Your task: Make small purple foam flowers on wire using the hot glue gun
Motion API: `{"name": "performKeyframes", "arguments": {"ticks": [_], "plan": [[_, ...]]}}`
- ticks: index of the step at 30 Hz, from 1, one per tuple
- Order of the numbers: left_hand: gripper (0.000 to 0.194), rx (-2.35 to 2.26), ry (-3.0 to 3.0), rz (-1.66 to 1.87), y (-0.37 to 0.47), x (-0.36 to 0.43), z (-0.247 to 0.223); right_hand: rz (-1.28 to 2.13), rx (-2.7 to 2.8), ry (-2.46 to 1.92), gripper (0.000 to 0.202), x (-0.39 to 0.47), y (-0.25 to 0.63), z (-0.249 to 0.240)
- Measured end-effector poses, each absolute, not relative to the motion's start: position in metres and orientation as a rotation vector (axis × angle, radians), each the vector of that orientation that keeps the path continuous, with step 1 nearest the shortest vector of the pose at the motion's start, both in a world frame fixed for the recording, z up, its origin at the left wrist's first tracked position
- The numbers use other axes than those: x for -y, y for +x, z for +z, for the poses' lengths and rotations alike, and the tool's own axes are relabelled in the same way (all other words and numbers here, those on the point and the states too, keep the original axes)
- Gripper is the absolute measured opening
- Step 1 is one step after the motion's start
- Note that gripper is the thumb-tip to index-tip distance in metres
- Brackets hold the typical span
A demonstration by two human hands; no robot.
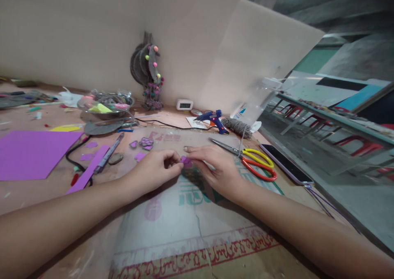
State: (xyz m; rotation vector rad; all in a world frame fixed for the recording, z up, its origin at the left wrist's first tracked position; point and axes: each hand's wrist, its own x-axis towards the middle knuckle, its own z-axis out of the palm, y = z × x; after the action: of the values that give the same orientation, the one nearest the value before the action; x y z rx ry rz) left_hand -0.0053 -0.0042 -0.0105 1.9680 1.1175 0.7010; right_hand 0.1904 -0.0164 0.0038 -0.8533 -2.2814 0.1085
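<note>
Between my fingertips is a small purple foam or paper piece (185, 160); its exact shape is partly covered. My left hand (168, 164) pinches its left side with thumb and forefinger. My right hand (215, 166) closes on it from the right, index finger stretched above it. Just left of my hands lie a purple flower-like piece edged in grey (147, 143), a small purple heart-like piece (133, 144) and a plain purple scrap (139, 156). Scissors (246, 155) with yellow and red handles rest right of my right hand.
A blue glue gun (214, 118) with a lit red light, grey yarn (237, 127) and a phone (287, 164) lie right. Left are a purple sheet (33, 153), a purple strip (90, 170), a pen (110, 151) and a bowl of materials (104, 114). A grey beaded ornament (147, 69) stands behind.
</note>
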Motion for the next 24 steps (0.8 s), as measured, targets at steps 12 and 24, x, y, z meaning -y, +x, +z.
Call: {"name": "performKeyframes", "arguments": {"ticks": [12, 24], "plan": [[0.016, -1.156, 1.707, 0.715, -0.006, 0.001, -0.009, 0.459, 1.927, -1.138, 0.013, 0.007, 0.192, -0.002], [0.018, -1.153, 1.811, 0.731, -0.005, 0.004, -0.004, 0.841, 1.902, -1.292, 0.015, 0.013, 0.18, 0.005]]}}
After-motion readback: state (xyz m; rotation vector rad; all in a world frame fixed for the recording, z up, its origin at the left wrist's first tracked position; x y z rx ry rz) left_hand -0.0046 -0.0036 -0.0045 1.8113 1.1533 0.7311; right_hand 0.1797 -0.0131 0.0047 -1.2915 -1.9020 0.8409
